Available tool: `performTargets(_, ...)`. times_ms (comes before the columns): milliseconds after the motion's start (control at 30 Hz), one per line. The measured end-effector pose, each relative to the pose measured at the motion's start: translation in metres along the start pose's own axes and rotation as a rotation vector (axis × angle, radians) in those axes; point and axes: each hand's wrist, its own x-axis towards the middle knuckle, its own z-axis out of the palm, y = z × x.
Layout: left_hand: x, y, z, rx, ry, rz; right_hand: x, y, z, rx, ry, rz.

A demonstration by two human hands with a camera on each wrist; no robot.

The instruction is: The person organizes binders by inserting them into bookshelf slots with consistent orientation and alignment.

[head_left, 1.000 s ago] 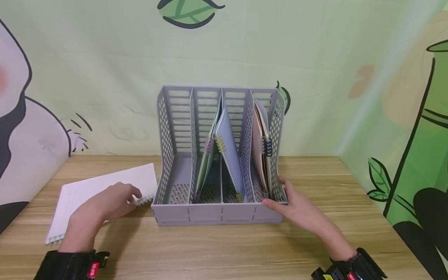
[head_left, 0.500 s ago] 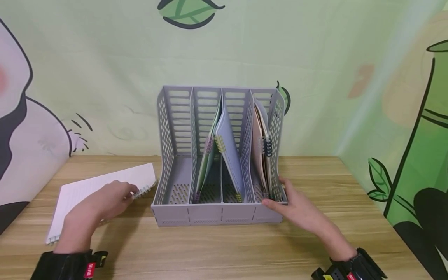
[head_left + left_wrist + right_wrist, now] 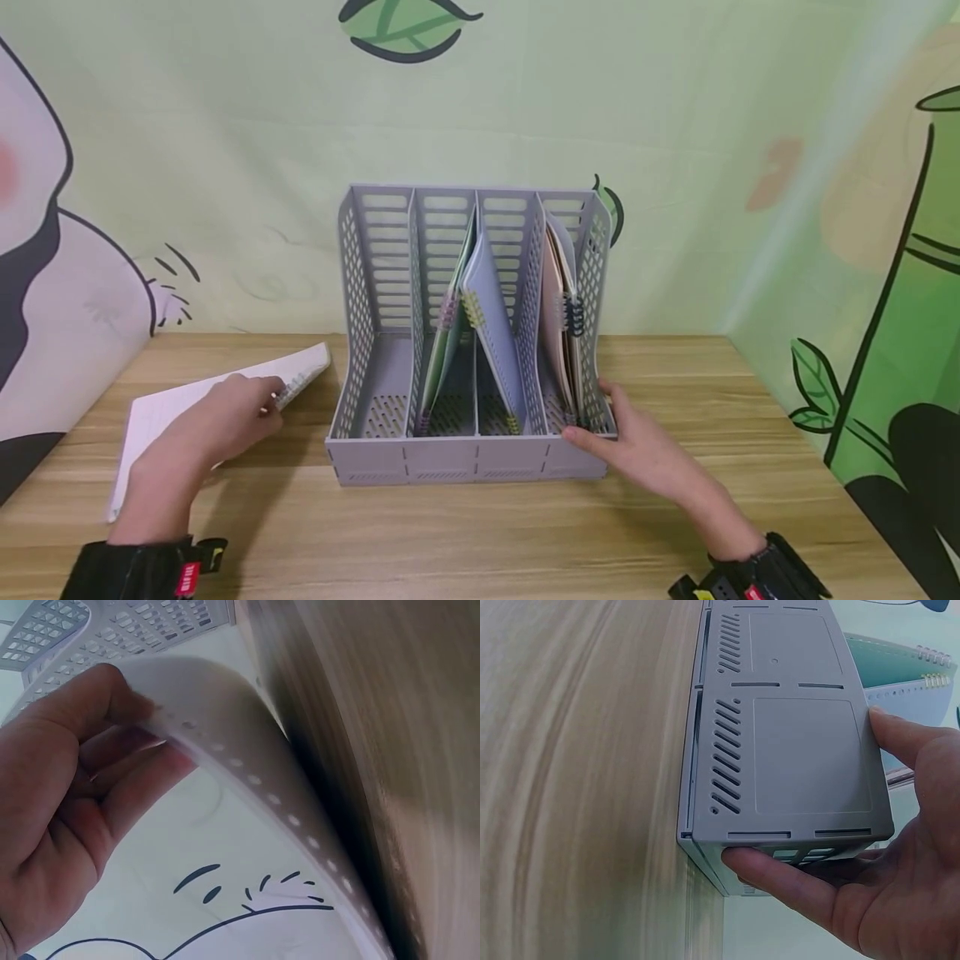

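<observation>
A white spiral notebook lies on the left of the table, its ring-bound right edge raised and bent. My left hand pinches that edge between thumb and fingers, and in the left wrist view the row of binding holes runs along the lifted notebook. A grey-purple file organizer with several slots stands in the middle. At its front right corner, my right hand grips it, thumb on the front rim and fingers along the side wall, as the right wrist view also shows.
Inside the organizer, a green notebook and a blue notebook lean toward each other across a divider. Several notebooks, one with a pink cover, stand in the rightmost slot. Behind the wooden table hangs a printed backdrop.
My left hand has drawn slightly left and up, raising the notebook's ring-bound edge off the table. The right hand and the organizer have stayed put.
</observation>
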Motion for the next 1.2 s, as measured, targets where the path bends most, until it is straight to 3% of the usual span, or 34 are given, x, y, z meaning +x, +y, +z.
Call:
performTargets(300,0.001,0.006,-0.003,0.001,0.051,-0.106,0.000,0.001,0.001,0.002,0.000,0.002)
performTargets(733,0.001,0.009,-0.008,0.002,0.151,-0.109,0.000,0.000,0.000,0.006,-0.006,0.007)
performTargets(1200,0.001,0.014,-0.015,-0.071,0.182,-0.136,0.000,0.000,0.000,0.004,-0.005,0.007)
